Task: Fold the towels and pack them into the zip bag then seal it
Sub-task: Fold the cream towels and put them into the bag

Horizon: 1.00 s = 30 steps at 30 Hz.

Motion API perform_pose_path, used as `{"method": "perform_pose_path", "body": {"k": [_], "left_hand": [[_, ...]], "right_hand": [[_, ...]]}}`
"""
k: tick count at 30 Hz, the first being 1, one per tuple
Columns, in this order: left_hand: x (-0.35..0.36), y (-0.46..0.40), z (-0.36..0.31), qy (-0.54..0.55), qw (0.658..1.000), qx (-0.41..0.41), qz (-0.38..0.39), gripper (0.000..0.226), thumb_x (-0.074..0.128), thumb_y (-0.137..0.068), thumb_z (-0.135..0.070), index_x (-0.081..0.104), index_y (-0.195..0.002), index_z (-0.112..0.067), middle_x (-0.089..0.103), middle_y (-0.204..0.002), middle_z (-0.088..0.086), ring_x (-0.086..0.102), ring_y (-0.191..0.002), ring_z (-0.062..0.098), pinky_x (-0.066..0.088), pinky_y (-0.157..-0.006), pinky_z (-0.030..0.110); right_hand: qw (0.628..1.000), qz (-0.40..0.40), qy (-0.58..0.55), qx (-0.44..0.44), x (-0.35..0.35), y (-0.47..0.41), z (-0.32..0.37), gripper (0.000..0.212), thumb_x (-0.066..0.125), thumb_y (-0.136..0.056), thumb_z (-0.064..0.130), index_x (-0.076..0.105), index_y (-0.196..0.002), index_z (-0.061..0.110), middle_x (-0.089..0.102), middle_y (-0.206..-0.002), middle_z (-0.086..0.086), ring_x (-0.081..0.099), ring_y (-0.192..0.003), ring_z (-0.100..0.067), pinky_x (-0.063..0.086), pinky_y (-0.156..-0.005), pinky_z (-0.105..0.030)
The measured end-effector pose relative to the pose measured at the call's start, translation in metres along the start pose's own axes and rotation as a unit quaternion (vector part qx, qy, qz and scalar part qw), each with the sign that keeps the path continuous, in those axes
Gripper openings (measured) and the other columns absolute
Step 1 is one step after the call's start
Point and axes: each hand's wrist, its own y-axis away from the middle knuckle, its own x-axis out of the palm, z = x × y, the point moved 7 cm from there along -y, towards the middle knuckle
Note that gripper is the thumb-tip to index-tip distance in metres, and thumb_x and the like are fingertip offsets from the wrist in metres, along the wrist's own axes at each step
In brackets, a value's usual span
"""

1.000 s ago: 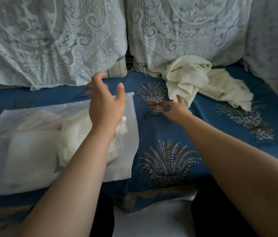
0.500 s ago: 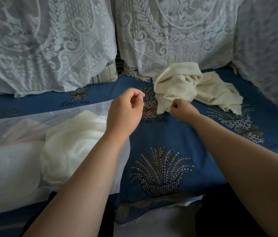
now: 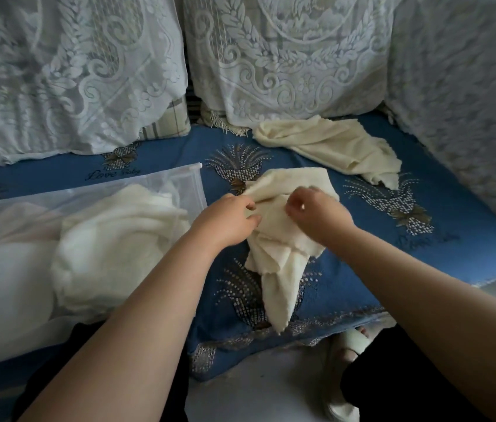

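Observation:
A crumpled cream towel point(image 3: 283, 248) lies on the blue sofa cover in front of me, its lower end reaching the seat's front edge. My left hand point(image 3: 228, 219) pinches its upper left part. My right hand point(image 3: 316, 213) grips the cloth a little to the right. A second cream towel point(image 3: 332, 144) lies loose at the back right of the seat. On the left lies the translucent zip bag point(image 3: 161, 181), mouth toward the middle, holding several pale towels point(image 3: 112, 239).
White lace-covered cushions point(image 3: 286, 56) line the back and the right side of the sofa. The blue patterned seat cover point(image 3: 393, 245) ends at a front edge near my knees. A foot in a pale slipper point(image 3: 347, 345) shows on the floor below.
My right hand has pulled one cream towel off the back pile toward me. My left hand has come over from the bag and taken hold of the same towel. The view has shifted.

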Motion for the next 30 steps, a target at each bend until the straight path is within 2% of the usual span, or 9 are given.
{"method": "perform_pose_path", "body": {"k": [3,6,9,12,15,18,23,27,30], "left_hand": [[0.002,-0.001,-0.001,0.021,1.000,-0.010,0.009,0.039,0.048,-0.095,-0.043,0.052,-0.130,-0.026,0.041,-0.143,0.003,0.051,-0.120,0.022,0.041,-0.090,0.033],[0.000,-0.002,-0.005,0.030,1.000,0.006,-0.006,0.040,0.049,-0.094,-0.041,0.050,-0.131,-0.026,0.041,-0.143,0.001,0.049,-0.122,0.021,0.039,-0.092,0.032],[-0.008,-0.002,-0.010,0.047,0.998,0.035,-0.038,0.045,0.051,-0.093,-0.040,0.044,-0.135,-0.027,0.043,-0.143,-0.001,0.048,-0.125,0.020,0.040,-0.094,0.034],[-0.022,-0.001,-0.015,0.083,0.989,0.062,-0.108,0.045,0.047,-0.096,-0.041,0.042,-0.137,-0.025,0.047,-0.142,-0.003,0.048,-0.126,0.019,0.039,-0.095,0.031],[-0.045,0.005,-0.017,0.185,0.960,0.065,-0.201,0.048,0.037,-0.099,-0.044,0.041,-0.141,-0.021,0.046,-0.145,-0.002,0.045,-0.130,0.016,0.032,-0.096,0.023],[-0.055,0.011,-0.019,0.285,0.944,0.036,-0.159,0.054,0.031,-0.096,-0.055,0.047,-0.137,-0.023,0.053,-0.137,-0.003,0.049,-0.125,0.015,0.032,-0.094,0.021],[-0.024,0.033,-0.029,0.397,0.915,-0.005,0.073,0.065,0.046,-0.066,-0.077,0.068,-0.095,-0.024,0.069,-0.107,-0.001,0.063,-0.104,0.019,0.050,-0.093,0.039],[-0.006,0.051,-0.040,0.434,0.894,0.059,0.093,0.023,0.071,-0.081,-0.035,0.067,-0.101,-0.024,0.072,-0.104,0.001,0.067,-0.098,0.017,0.052,-0.090,0.035],[-0.007,0.063,-0.041,0.496,0.864,0.078,0.044,0.017,0.069,-0.082,-0.018,0.067,-0.096,-0.027,0.070,-0.097,-0.002,0.065,-0.091,0.015,0.052,-0.082,0.030]], "right_hand": [[0.999,-0.024,-0.010,-0.019,0.002,-0.035,-0.019,0.053,0.046,-0.088,0.015,0.040,-0.138,0.029,0.034,-0.148,0.002,0.043,-0.127,-0.023,0.046,-0.086,-0.037],[0.998,0.057,0.019,0.001,0.020,-0.058,-0.026,0.076,0.046,-0.085,0.018,0.010,-0.149,0.034,0.040,-0.144,-0.006,0.052,-0.117,-0.029,0.050,-0.085,-0.040],[0.993,0.100,0.064,-0.001,0.028,-0.063,-0.022,0.059,0.051,-0.084,0.024,0.033,-0.140,0.025,0.048,-0.126,-0.010,0.055,-0.109,-0.030,0.049,-0.083,-0.038],[0.997,-0.011,0.000,-0.076,-0.001,-0.048,0.001,0.038,0.061,-0.082,0.020,0.053,-0.118,0.017,0.052,-0.112,-0.008,0.057,-0.094,-0.028,0.048,-0.074,-0.037],[0.952,-0.150,-0.139,-0.227,-0.053,-0.004,0.032,0.031,0.059,-0.075,-0.003,0.066,-0.103,0.007,0.056,-0.101,-0.003,0.058,-0.091,-0.022,0.048,-0.078,-0.034],[0.906,-0.196,-0.239,-0.288,-0.086,0.039,0.040,0.034,0.061,-0.074,-0.011,0.072,-0.098,0.011,0.054,-0.096,0.012,0.056,-0.092,-0.002,0.046,-0.082,-0.018],[0.846,-0.089,-0.515,-0.108,-0.081,0.074,0.021,0.034,0.044,-0.086,-0.011,0.064,-0.079,0.016,0.062,-0.070,0.014,0.056,-0.065,-0.001,0.046,-0.062,-0.015],[0.773,-0.036,-0.632,0.037,-0.062,0.086,-0.001,0.021,0.052,-0.089,0.022,0.058,-0.069,0.019,0.054,-0.070,-0.002,0.049,-0.061,-0.012,0.039,-0.052,-0.025],[0.776,-0.063,-0.607,0.159,-0.039,0.096,-0.031,0.017,0.061,-0.084,0.003,0.056,-0.096,0.014,0.059,-0.095,-0.008,0.055,-0.074,-0.018,0.045,-0.058,-0.029]]}}
